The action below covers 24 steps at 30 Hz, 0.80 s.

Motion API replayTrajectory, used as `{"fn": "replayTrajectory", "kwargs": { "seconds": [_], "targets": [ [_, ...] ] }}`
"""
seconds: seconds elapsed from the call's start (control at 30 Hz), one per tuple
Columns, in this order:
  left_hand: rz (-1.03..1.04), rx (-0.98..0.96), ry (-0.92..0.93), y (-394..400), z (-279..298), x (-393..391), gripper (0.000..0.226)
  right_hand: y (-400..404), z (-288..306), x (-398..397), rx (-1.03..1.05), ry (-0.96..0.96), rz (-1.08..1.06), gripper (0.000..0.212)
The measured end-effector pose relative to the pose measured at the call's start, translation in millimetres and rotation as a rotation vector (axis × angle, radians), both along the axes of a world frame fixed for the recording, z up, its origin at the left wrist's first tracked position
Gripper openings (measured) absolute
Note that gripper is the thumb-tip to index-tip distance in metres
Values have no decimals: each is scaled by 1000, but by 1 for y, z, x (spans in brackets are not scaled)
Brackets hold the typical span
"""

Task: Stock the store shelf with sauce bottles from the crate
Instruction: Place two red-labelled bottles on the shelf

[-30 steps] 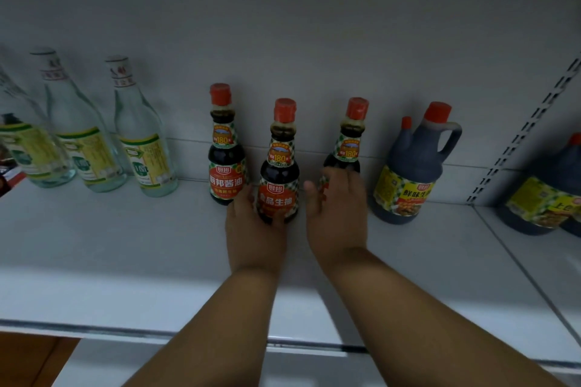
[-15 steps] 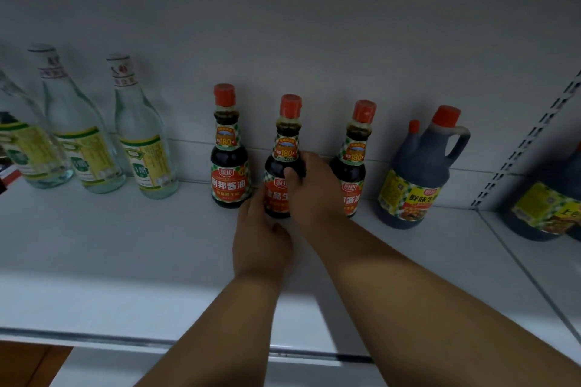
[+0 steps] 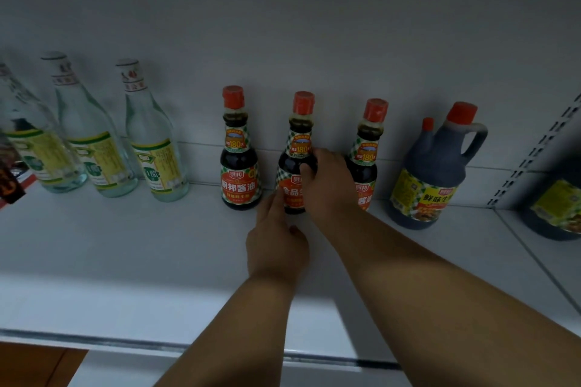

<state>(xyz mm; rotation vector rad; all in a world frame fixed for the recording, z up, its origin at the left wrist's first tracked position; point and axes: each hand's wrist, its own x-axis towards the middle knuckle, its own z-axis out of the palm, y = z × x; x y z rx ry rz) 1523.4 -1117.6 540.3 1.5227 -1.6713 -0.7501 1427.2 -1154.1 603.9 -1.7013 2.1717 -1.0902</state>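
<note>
Middle sauce bottle point(image 3: 295, 163): dark glass, red cap, red-and-check label; stands upright at the back of the white shelf point(image 3: 125, 245), near the picture's centre.
Right hand point(image 3: 330, 188): fingers curled round the shoulder and right flank of the middle sauce bottle, thumb across its front; it hides part of the label.
Left hand point(image 3: 275, 245): lies at 6 o'clock of the middle sauce bottle, fingers extended, tips touching the bottle's lower left side near the base; it clasps nothing.
Left sauce bottle point(image 3: 240, 160): same type, upright, at 9 o'clock of the middle one, a clear gap between them; no hand touches it.
Right sauce bottle point(image 3: 367, 148): same type, upright, at 3 o'clock of the middle one; its lower body is partly hidden behind the right hand. Whether the hand touches it cannot be told.
Handled jug point(image 3: 430, 173): dark, larger, red cap, yellow label; at 3 o'clock beyond the right sauce bottle.
Second dark jug point(image 3: 556, 210): cut by the frame's edge at 3 o'clock, past the slotted upright point(image 3: 534, 157).
Clear glass bottles point(image 3: 151, 141): three, with yellow-green labels, in a row at 9 o'clock, well apart from the sauce bottles.
</note>
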Motion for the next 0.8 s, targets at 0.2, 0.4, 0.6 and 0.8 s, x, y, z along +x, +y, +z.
{"fn": "replayTrajectory", "kwargs": {
  "seconds": [0.2,0.4,0.6,0.8],
  "targets": [
    [-25,32,-56,-2,2,0,77,-2,-2,0,2,10,-19,34],
    [78,-54,75,2,-2,-5,62,34,-15,-4,-114,-8,6,22],
    [-154,-93,-43,23,5,-17,51,69,-35,-39,-121,-1,-64,12],
    [-241,141,190,28,5,-53,67,67,-31,-72,-196,3,-154,16]
  ]
}}
